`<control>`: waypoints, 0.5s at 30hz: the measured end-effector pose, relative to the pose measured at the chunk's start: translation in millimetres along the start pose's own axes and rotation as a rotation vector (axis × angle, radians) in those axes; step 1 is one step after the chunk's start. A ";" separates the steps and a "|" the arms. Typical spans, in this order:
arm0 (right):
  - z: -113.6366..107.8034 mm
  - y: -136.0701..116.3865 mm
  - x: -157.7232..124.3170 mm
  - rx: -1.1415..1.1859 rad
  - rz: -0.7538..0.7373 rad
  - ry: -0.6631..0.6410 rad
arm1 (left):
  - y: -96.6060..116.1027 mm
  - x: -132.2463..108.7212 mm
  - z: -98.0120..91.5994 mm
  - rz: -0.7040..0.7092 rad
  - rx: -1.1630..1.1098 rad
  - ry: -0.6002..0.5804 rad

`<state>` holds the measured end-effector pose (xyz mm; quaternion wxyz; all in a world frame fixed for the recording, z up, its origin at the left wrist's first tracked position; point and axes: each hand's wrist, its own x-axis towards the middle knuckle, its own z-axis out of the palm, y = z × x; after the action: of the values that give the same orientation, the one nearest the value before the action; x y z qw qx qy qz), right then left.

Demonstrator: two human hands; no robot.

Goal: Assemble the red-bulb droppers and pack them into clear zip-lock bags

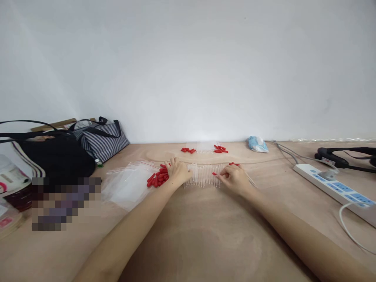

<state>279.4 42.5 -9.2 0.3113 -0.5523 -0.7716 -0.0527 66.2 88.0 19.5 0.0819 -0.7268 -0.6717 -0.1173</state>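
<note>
A row of thin, pale, see-through sticks (pixel 204 175) lies side by side on the wooden table. My left hand (pixel 177 172) rests at the row's left end with its fingers apart and holds nothing that I can see. Beneath and beside its fingers is a pile of small red caps (pixel 158 178), partly covered by the hand. At the row's right end, my right hand (pixel 234 179) pinches one small red cap (pixel 214 174) between thumb and finger, above the sticks. A few more red caps (pixel 233 163) show just behind that hand.
Clear zip bags (pixel 129 188) lie left of the pile. Farther back are two red-cap groups (pixel 188 150) (pixel 221 149) beside a clear bag (pixel 205 146). A blue-white packet (pixel 257 144), power strip (pixel 335 186), black headset (pixel 337 156) and striped bag (pixel 102 141) flank the work area.
</note>
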 end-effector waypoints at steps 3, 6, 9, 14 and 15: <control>2.7 -23.3 -7.5 0.158 -0.139 -0.048 | 1.5 4.1 0.1 -0.031 0.007 -0.041; 5.3 -40.2 -14.9 0.217 -0.243 -0.104 | 1.3 7.8 2.2 -0.050 0.012 -0.070; 6.8 -47.6 -19.4 0.230 -0.288 -0.149 | 1.6 11.3 4.8 -0.061 0.011 -0.091; 5.4 -51.9 -21.4 0.199 -0.249 -0.180 | 3.8 14.5 5.6 -0.055 -0.007 -0.091; 5.1 -52.8 -21.7 0.200 -0.242 -0.186 | 4.5 14.0 4.0 -0.044 -0.016 -0.082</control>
<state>234.7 6.6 -11.1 0.2830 -0.4244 -0.8592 0.0385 71.9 102.1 19.7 0.0460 -0.7166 -0.6895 -0.0944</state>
